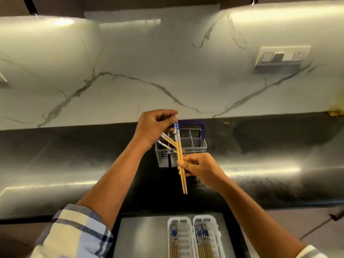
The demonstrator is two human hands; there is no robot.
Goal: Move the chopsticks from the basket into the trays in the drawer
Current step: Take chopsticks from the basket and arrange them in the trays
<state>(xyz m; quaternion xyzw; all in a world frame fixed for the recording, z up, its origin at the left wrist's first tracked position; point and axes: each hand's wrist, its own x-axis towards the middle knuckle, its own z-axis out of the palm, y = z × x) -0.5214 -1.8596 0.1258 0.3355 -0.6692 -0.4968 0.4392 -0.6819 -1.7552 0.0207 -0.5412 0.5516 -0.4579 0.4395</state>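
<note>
A pair of wooden chopsticks with blue-and-white tops (pixel 179 146) hangs upright in front of the grey plastic basket (pixel 193 144). My left hand (pixel 154 125) pinches their patterned top ends. My right hand (pixel 201 168) grips their lower shafts, the tips pointing down past it. More chopsticks (pixel 167 141) lean to the left inside the basket, partly hidden by my left hand. Below, the open drawer (pixel 141 237) holds two white trays: the left tray (pixel 179 237) has a few chopsticks in it, the right tray (pixel 207 237) has several.
The basket has a purple handle (pixel 197 123) and stands on a dark glossy counter (pixel 260 164) against a marble backsplash (pixel 167 71). A switch plate (pixel 282 55) sits on the wall at the right. The drawer's left half is bare metal.
</note>
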